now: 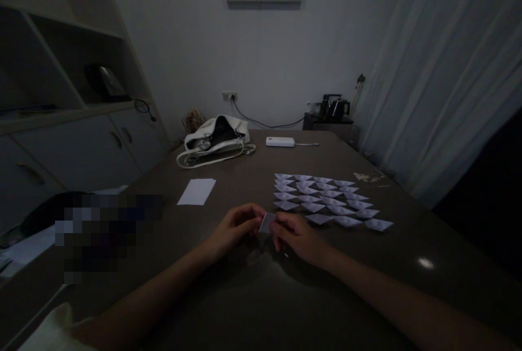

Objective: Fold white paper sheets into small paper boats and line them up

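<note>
Between my two hands, just above the dark table [244,307], is a small folded piece of white paper [267,223]. The fingers of my left hand [240,224] pinch its left edge, while my right hand [299,237] grips the right edge. Past my right hand stand rows of small folded paper boats [320,219], set close together. A short stack of white paper sheets [197,192] lies beyond my left hand. The underside of the folded paper is hidden.
A white handbag [216,139] with its strap lies at the table's far left. Beside it is a white power bank [280,142] with a short cable. Papers and a blurred-out patch [101,237] cover the left edge. A black kettle [337,109] stands behind the table.
</note>
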Available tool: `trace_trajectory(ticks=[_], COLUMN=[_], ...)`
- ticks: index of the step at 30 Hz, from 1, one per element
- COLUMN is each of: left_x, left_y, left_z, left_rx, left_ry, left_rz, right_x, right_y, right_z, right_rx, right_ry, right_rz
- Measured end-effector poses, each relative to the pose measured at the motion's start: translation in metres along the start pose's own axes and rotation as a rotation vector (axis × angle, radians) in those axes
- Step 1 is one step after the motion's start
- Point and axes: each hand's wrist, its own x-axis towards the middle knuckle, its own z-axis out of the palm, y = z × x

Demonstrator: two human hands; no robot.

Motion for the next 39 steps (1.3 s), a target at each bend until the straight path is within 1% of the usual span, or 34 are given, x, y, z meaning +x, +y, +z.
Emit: trace_trajectory(ticks=[10,17,23,34,39], left_x=[-0.0002,-0.0009,-0.0004,-0.0006,-0.0003], left_y=[0.0023,-0.0004,-0.0009,0.0028,0.0015], left_z=[0.0006,0.0,-0.001,0.0013,-0.0001], left_rx=[0.049,0.016,0.031,0.089,0.069], left_ry=[0.029,0.056,0.034,0.063,0.08], left_rz=[-0.014,-0.046,-0.017,-0.019,-0.031], right_x=[-0.0001,0.0004,0.0,-0.0001,-0.0005], right_y=[-0.0018,0.0006,0.0008,-0.0027,-0.0015], right_z=[0.0,-0.0002,0.0001,0.0008,0.0001], right_rx=[-0.001,0.009,0.008,-0.044,-0.046], right_ry=[-0.017,-0.009,-0.018,-0.016,-0.018], right_rz=[0.01,-0.014,-0.013,0.008,-0.011])
